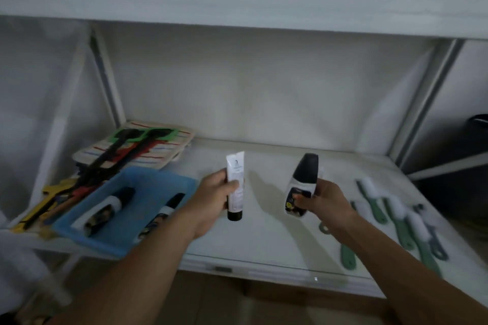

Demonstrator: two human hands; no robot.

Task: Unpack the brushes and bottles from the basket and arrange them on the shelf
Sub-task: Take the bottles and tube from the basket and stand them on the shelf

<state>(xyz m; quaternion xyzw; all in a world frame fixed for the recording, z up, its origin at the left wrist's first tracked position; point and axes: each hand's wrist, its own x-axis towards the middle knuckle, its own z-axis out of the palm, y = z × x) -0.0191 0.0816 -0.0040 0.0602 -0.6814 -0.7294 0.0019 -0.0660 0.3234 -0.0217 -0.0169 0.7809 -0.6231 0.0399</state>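
Above the shelf (264, 240), mid-frame, both hands are loaded. Left hand (211, 198) is wrapped round a white tube (235, 185) w/ black cap pointing down, thumb across the front. Right hand (320, 199) is closed on a bottle (301, 187) w/ dark rounded top, tilted a bit toward 1 o'clock, fingers on its lower body.

Blue basket (169, 179) sits at 8 o'clock from the tube, near the shelf's front edge; 2 more bottles (107, 210) lie flat inside. Green-handled brushes (398, 221) already lie in a row at 4 o'clock from the right hand.

Handling, as a guess: tube looks light & soft, so hold mid-body, don't squeeze hard; it should stand on the flat cap. Bottle looks stiff plastic, smooth, prob. slick; grip around the waist, set base down. Narrow base could tip, esp. if nudged. Neither seems fragile. Bare shelf between hands & back wall looks like the spot.
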